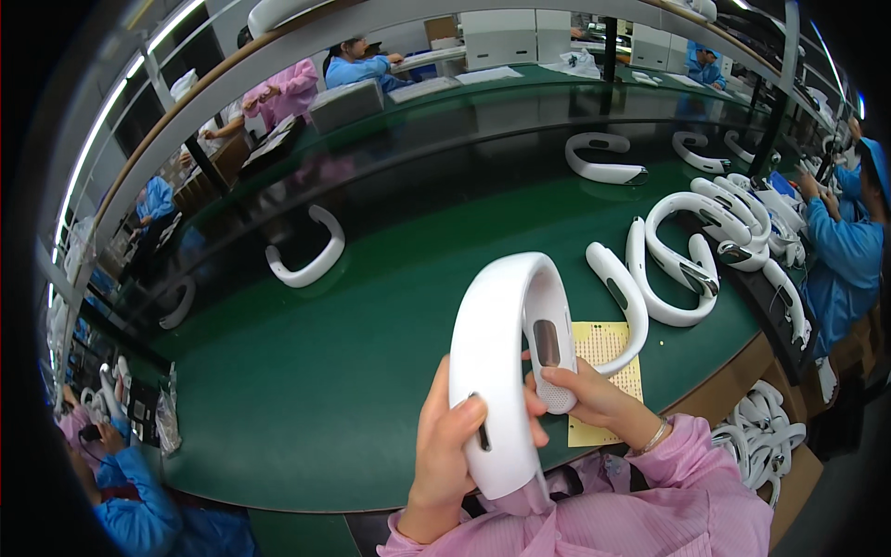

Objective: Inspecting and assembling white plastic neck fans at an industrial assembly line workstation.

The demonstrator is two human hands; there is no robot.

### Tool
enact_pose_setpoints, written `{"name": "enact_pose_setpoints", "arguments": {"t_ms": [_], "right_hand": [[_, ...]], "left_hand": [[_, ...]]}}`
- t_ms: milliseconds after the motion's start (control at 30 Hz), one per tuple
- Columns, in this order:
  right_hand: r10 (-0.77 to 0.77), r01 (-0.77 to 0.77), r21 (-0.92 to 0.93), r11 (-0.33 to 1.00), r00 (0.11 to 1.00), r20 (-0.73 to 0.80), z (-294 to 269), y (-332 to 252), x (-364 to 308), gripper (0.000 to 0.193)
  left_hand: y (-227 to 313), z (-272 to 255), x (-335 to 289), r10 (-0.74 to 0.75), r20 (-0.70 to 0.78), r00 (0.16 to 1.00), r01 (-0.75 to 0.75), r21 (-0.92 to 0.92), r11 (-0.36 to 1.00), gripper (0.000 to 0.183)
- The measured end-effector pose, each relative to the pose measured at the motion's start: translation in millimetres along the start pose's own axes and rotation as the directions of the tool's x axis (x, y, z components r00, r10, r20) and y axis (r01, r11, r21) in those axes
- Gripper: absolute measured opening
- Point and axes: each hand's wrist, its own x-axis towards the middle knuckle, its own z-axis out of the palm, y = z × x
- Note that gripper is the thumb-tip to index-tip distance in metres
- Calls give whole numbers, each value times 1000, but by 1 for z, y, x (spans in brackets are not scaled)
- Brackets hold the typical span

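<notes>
A white U-shaped neck massager (494, 343) is held up over the near edge of the table, its curved bend at the top. My left hand (441, 446) is closed around its left arm, the thumb lying beside a small dark slot. My right hand (594, 397) grips the other arm's end, which has a perforated patch and a dark oval plate on its inner face. Behind my right hand lies a yellow printed sheet (590, 345). Another white neck massager (635, 320) lies partly over that sheet.
Several more white neck massagers (682, 314) are piled on the green table (325, 399) at right. Single ones (311, 272) lie farther off. A cardboard box (800, 487) of white parts stands low at right. Co-workers in blue (840, 251) sit at both sides. A rail (371, 20) crosses above.
</notes>
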Motion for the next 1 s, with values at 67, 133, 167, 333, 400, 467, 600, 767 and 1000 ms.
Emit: {"name": "enact_pose_setpoints", "arguments": {"t_ms": [67, 133, 167, 333, 400, 467, 600, 767, 1000], "right_hand": [[-58, 53, -84, 995, 996, -64, -5, 0, -6, 45], [-109, 75, -209, 975, 982, -157, -11, 0, -12, 47], [-180, 108, -350, 930, 967, -180, -7, -5, -19, 48], [-247, 248, -481, 841, 967, 66, 33, -49, -56, 53], [-143, 212, -543, 813, 975, 167, 43, -67, -63, 54], [-144, 238, -505, 830, 965, 218, 55, -66, -66, 57], [-187, 332, -550, 766, 934, 303, 71, -70, -62, 61], [-208, 450, -613, 650, 880, 426, 81, -66, -59, 67], [-536, 626, -673, -395, 438, 722, 84, -92, -34, 57]], "left_hand": [[-6, -19, -3, 14, 88, 996, -9, -62, 998, 59], [-9, -42, -4, 31, 102, 994, -19, -113, 993, 59], [-12, -47, -3, 92, -3, 996, -92, 10, 996, 65], [-53, -89, 12, 170, -364, 916, -112, 174, 978, 49], [-68, -93, 26, 67, -408, 911, -22, 113, 993, 38], [-78, -85, 34, 27, -385, 922, -28, 3, 1000, 35], [-98, -100, 38, -86, -295, 952, 41, -157, 987, 48], [-114, -120, 30, -175, -140, 975, 125, -311, 942, 41], [-71, -64, 17, -340, -146, 929, 321, -138, 937, 52]]}}
